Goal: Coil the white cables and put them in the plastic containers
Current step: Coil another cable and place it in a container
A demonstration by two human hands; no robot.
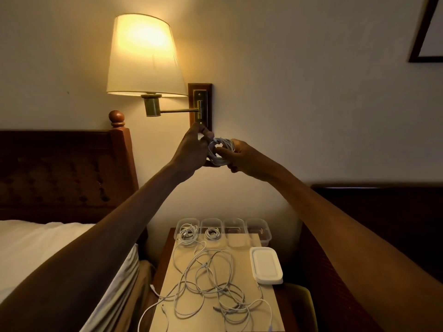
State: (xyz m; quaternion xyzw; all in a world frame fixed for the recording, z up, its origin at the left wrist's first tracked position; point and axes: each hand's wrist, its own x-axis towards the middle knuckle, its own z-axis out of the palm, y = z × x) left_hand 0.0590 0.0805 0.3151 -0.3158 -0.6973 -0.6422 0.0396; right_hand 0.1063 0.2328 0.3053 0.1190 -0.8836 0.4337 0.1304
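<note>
While both hands are holding one coiled white cable (219,152) up just below the wall lamp (143,56), left hand (191,149) grip is curling tight round one side and right hand (242,159) is pinching the other. Four containers (259,230) are sitting in a row at the back of the desk (241,267), two holding one coil each. Loose cables (211,283) are lying tangled in front, count unclear. One lid stack (266,264) is sitting beside them.

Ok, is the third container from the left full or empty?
Empty: the third container shows only its clear bottom, nothing coiled inside.
</note>
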